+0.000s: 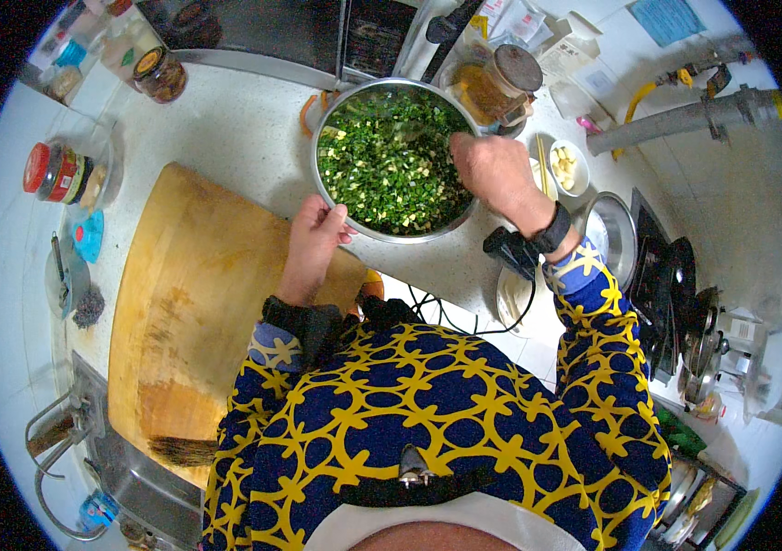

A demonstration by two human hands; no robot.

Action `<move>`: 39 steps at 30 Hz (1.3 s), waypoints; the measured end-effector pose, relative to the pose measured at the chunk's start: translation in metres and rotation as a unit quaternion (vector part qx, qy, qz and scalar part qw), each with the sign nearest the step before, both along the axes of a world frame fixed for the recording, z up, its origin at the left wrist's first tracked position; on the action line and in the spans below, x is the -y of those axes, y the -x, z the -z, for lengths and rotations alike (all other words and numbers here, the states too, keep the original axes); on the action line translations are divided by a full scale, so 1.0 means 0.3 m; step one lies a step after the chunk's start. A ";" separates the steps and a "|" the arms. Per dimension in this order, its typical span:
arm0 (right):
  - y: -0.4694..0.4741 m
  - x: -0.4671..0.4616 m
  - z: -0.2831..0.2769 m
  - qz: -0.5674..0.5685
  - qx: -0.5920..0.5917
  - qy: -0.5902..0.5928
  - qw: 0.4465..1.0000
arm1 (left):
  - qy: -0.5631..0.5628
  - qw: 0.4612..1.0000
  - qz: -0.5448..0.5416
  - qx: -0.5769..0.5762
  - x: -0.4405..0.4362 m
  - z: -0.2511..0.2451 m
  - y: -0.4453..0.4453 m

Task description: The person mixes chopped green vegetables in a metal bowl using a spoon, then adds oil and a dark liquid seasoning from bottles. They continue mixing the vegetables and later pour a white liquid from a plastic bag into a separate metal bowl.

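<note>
A round metal bowl point(316, 172) stands on the counter in front of me, filled with chopped green leaves mixed with small pale yellow pieces point(398, 165). My left hand point(318, 227) grips its near left rim, thumb on the outer edge. Over the right side of the rim is my right hand point(497, 175), curled and blurred by motion, its fingertips at the greens. Whether it grips a utensil is hidden by the hand and the blur. A large wooden cutting board point(205, 275) lies left of the bowl, close to my left forearm.
Right of the bowl are a glass jug point(511, 76), wooden chopsticks point(541, 165), a white bowl of peeled garlic cloves point(568, 168) and a metal basin point(611, 234). Jars point(160, 74) stand back left. A sink point(143, 496) is lower left. A black cable point(528, 303) hangs below my right wrist.
</note>
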State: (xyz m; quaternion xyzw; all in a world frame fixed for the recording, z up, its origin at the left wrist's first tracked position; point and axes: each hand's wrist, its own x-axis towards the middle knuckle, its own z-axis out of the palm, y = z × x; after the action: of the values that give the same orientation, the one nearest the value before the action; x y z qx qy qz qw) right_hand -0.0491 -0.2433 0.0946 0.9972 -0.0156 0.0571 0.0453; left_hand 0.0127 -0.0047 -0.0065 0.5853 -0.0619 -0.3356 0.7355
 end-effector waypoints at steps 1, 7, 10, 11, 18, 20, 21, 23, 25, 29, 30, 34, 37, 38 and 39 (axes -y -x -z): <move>-0.007 0.020 0.005 0.006 0.036 0.020 0.999 | -0.001 1.000 0.002 0.001 0.000 -0.002 0.000; -0.011 0.055 0.106 0.104 -0.053 0.032 0.993 | 0.016 1.000 -0.008 -0.014 0.002 -0.006 0.002; 0.009 0.024 0.113 0.150 -0.085 -0.059 0.983 | -0.006 1.000 -0.011 -0.002 0.004 -0.001 0.005; 0.013 0.019 0.098 0.134 -0.076 -0.076 0.985 | -0.006 1.000 -0.007 0.002 0.006 0.001 0.003; 0.057 -0.048 -0.060 0.070 -0.020 -0.090 0.993 | -0.005 1.000 0.000 0.002 0.003 0.006 0.000; 0.080 -0.059 -0.098 0.048 -0.018 -0.064 0.997 | 0.000 1.000 -0.004 0.000 0.003 0.004 -0.001; 0.098 -0.062 -0.116 0.037 -0.023 -0.054 0.998 | 0.001 1.000 -0.008 -0.002 0.003 0.003 0.001; 0.137 -0.072 -0.130 0.007 -0.037 -0.044 0.998 | 0.002 1.000 -0.013 -0.003 0.002 0.003 0.004; 0.173 -0.081 -0.124 -0.039 -0.044 -0.045 0.997 | 0.000 1.000 -0.015 0.001 0.003 0.004 0.006; 0.169 -0.121 -0.022 -0.046 -0.165 0.038 0.984 | 0.008 1.000 -0.012 -0.007 0.005 0.010 0.003; 0.155 -0.124 0.001 -0.060 -0.136 0.048 0.988 | 0.010 1.000 -0.007 -0.003 0.004 0.009 0.000; 0.106 -0.101 0.021 -0.097 -0.029 0.037 0.994 | 0.010 1.000 -0.011 -0.002 0.005 0.004 0.003; 0.085 -0.091 0.005 -0.053 -0.015 0.070 0.996 | -0.009 1.000 -0.011 0.002 0.006 0.005 0.005; 0.079 -0.080 -0.004 -0.065 0.027 0.064 0.995 | -0.008 1.000 -0.011 -0.002 0.005 0.008 0.006; 0.068 -0.072 -0.006 -0.049 0.034 0.072 0.996 | -0.007 1.000 -0.011 -0.006 0.004 0.010 0.005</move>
State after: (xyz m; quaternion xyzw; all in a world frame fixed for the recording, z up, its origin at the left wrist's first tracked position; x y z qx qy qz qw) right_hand -0.0695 -0.2215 0.0964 0.9884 0.0360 0.0943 0.1136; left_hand 0.0111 -0.0060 -0.0094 0.5895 -0.0491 -0.3315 0.7350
